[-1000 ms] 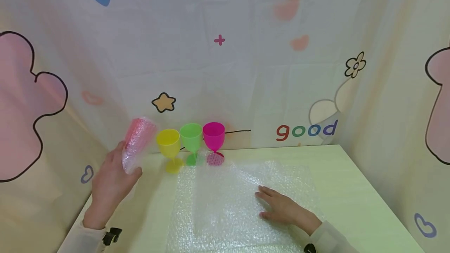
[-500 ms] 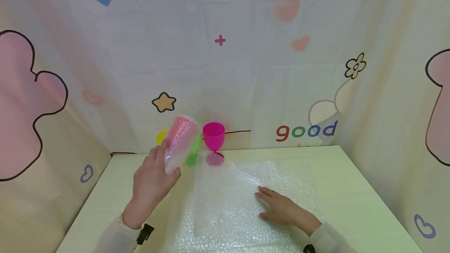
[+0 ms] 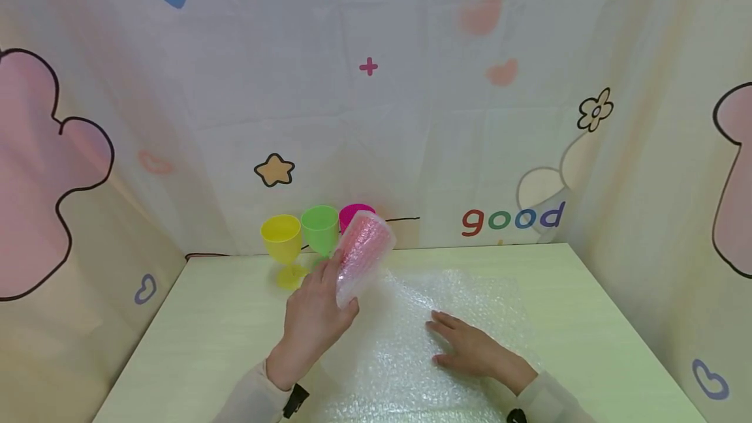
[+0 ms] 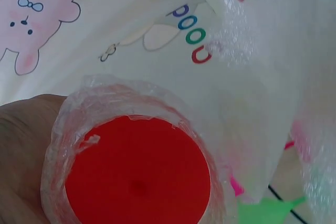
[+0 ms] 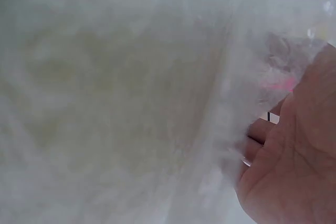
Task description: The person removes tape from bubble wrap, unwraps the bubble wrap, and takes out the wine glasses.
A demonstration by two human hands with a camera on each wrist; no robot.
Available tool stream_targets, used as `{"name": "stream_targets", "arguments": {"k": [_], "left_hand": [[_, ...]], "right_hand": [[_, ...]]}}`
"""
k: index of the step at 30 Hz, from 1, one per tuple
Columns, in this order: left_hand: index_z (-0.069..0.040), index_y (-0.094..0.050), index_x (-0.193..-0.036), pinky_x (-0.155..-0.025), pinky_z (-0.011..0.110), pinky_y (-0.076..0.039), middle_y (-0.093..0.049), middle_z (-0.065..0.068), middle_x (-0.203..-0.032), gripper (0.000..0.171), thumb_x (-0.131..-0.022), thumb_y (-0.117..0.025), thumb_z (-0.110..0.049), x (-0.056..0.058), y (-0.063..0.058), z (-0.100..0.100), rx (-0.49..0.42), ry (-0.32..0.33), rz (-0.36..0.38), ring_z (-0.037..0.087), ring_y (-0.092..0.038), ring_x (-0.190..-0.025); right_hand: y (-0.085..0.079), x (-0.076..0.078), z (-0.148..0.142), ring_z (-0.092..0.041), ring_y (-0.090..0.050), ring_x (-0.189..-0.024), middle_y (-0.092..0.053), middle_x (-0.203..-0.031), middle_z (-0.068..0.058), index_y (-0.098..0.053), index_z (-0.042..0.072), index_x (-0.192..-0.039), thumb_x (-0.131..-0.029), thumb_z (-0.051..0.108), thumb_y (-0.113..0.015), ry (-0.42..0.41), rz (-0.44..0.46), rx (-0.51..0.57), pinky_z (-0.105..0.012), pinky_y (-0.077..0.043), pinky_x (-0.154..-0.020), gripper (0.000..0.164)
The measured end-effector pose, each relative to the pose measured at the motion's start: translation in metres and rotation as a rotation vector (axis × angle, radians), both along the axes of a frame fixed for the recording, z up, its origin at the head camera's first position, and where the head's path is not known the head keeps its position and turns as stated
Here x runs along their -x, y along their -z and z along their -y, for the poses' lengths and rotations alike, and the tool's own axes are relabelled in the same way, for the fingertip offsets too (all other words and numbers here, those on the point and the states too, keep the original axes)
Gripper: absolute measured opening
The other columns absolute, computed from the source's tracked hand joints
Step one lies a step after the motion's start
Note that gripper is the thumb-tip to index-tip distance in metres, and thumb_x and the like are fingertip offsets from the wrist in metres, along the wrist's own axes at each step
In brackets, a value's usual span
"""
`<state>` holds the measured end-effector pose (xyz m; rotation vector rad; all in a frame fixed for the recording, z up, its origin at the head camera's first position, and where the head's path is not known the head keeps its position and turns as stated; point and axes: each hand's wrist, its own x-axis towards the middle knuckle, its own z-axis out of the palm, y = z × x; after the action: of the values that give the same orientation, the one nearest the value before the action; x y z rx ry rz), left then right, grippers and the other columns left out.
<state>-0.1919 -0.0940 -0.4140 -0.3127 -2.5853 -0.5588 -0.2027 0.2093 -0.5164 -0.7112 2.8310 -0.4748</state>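
My left hand (image 3: pixel 314 315) holds a red cup in bubble wrap (image 3: pixel 365 250), tilted above the table and in front of the magenta goblet (image 3: pixel 354 211). The cup's round red end (image 4: pixel 139 166) faces the left wrist camera, ringed by crinkled wrap. Fingers spread, my right hand (image 3: pixel 472 348) rests on flat bubble wrap sheeting (image 3: pixel 388 364). Seen from the right wrist, blurry sheeting (image 5: pixel 115 108) fills most of the view beside the palm (image 5: pixel 294 171). The green goblet (image 3: pixel 320 226) is partly covered by the held cup and hand; the magenta goblet shows only its rim area.
A yellow goblet (image 3: pixel 282 239) stands upright at the back left, beside the green one. The pale table (image 3: pixel 593 338) meets a printed cloth backdrop (image 3: pixel 294 83) at its rear edge, with cloth along both sides.
My left hand has carried the wrapped cup from the left to the right, past the yellow and green goblets, to in front of the magenta one. My right hand has stayed put.
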Motion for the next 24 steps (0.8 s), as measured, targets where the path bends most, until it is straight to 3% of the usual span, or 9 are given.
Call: {"name": "stream_targets", "arguments": {"k": [7,12,24], "left_hand": [[-0.016,-0.044,-0.146,-0.062,0.046,-0.055,-0.063,0.012,-0.125,0.081,-0.075,-0.079,-0.033,-0.002,0.019,-0.022,0.006,0.019,0.023,0.032,-0.067,-0.093],[-0.018,-0.044,-0.146,-0.063,0.046,-0.055,-0.063,0.012,-0.125,0.08,-0.076,-0.079,-0.034,-0.001,0.033,-0.032,0.005,0.03,0.099,0.031,-0.066,-0.093],[-0.017,-0.045,-0.143,-0.059,0.045,-0.054,-0.063,0.012,-0.12,0.076,-0.076,-0.077,-0.036,0.007,0.066,-0.037,0.005,0.002,0.209,0.03,-0.064,-0.088]], "right_hand": [[-0.001,-0.001,-0.001,-0.037,-0.04,-0.142,-0.037,-0.157,-0.015,-0.047,0.009,-0.144,-0.088,0.042,-0.07,-0.018,-0.023,0.017,-0.055,-0.04,-0.11,0.069],[0.0,0.0,-0.001,-0.036,-0.039,-0.143,-0.036,-0.158,-0.013,-0.047,0.01,-0.145,-0.089,0.044,-0.069,-0.013,-0.01,0.011,-0.055,-0.041,-0.109,0.069],[-0.002,0.0,-0.001,-0.038,-0.04,-0.142,-0.037,-0.157,-0.016,-0.047,0.008,-0.145,-0.09,0.04,-0.069,-0.028,-0.024,0.023,-0.055,-0.041,-0.109,0.067]]}}
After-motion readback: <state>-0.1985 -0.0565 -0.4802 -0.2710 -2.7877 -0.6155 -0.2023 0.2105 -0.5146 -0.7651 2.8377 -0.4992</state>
